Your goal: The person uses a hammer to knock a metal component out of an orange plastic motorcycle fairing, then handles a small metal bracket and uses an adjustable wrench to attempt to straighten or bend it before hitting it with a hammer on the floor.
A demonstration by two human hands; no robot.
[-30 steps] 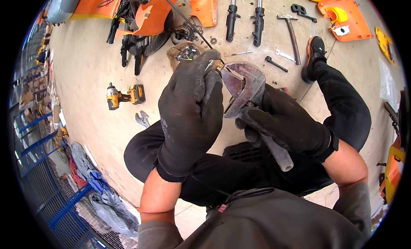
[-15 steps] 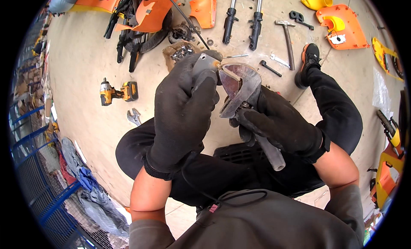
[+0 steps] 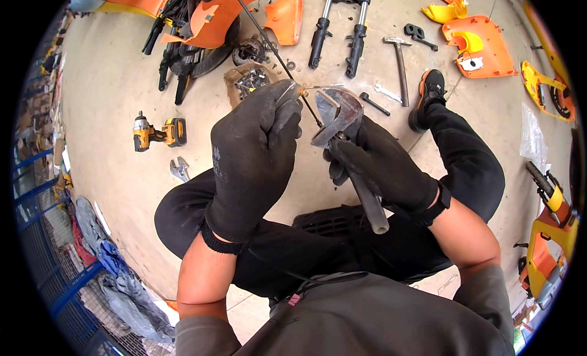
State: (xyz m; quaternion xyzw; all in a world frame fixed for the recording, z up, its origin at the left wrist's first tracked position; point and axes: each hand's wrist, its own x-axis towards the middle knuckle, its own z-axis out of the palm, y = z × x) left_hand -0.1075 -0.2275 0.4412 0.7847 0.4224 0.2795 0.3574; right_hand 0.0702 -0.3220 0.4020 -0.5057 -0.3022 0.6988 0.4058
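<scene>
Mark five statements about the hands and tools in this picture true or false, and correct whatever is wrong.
1. The left hand holds a small metal piece. True.
2. The right hand is empty. False: it grips a big wrench.
3. The hammer lies on the floor. True.
4. Both hands are bare. False: both wear dark gloves.
5. The drill lies to the left of both hands. True.
</scene>
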